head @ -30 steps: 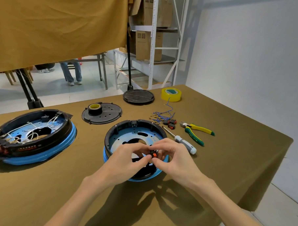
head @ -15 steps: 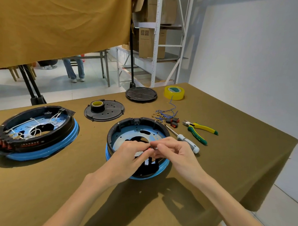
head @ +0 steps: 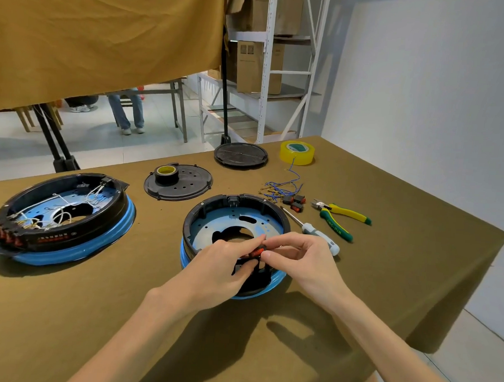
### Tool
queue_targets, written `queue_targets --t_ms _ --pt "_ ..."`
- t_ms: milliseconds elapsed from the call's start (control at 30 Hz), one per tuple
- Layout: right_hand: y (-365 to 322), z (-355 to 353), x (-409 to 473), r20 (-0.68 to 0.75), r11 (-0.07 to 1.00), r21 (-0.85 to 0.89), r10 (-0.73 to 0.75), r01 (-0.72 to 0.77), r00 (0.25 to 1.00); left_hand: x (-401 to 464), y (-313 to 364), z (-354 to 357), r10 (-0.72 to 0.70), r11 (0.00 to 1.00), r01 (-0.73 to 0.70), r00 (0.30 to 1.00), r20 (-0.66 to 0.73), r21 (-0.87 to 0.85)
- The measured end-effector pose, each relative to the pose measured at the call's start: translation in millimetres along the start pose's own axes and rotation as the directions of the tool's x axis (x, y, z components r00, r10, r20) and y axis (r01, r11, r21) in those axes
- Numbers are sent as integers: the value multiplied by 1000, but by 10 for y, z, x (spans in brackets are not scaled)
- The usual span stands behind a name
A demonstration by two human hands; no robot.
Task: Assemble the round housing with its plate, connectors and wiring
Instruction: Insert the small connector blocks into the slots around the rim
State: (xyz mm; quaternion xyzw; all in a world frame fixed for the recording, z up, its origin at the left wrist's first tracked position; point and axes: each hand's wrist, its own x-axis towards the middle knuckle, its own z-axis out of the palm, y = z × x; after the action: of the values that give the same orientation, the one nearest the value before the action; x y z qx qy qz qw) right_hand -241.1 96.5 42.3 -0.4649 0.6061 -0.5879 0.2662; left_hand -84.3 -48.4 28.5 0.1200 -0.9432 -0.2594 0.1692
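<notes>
Fingers of both hands were closed on one small red-and-black switch, held over the near rim of the round housing. Left hand pinched it between forefinger and thumb; right hand pinched its right end with thumb and forefinger, other fingers curled. Whether the switch was seated in the rim or just above it, couldn't tell.

Housing sat mid-table on the brown cloth, black wall on a blue base ring, blue perforated plate inside. Right of it: screwdriver with white handle, tip pointing away, handle end just beside the right hand. Yellow-green pliers further right. Two more red switches lay just beyond the housing beside a tangle of blue wires. Yellow tape roll at the far edge, black round lid left of it. Black perforated disc with a small tape roll on top sat far-left of the housing. Second housing, already wired in white, stood well apart on the left.
</notes>
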Motion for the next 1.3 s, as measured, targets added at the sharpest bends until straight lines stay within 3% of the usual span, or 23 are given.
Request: queue_targets --t_ms 167,367,500,633,1300 --pt "29 -22 -15 -27 1000 1 28 -28 999 10 26 39 -34 995 25 995 -92 -98" --pt "15 -47 -45 -31 993 105 61 -57 998 36 56 12 119 975 -167 948 -295 -145" --pt "-8 -65 -66 -14 988 131 80 -77 997 42 98 -38 153 967 -215 920 -361 -136" --pt "-45 -69 -94 1 986 148 73 -73 997 39 114 -77 101 951 -190 937 -334 -245" --pt "-130 -126 -271 101 898 428 67 -104 993 18 268 -116 105 880 -190 972 -211 -435"
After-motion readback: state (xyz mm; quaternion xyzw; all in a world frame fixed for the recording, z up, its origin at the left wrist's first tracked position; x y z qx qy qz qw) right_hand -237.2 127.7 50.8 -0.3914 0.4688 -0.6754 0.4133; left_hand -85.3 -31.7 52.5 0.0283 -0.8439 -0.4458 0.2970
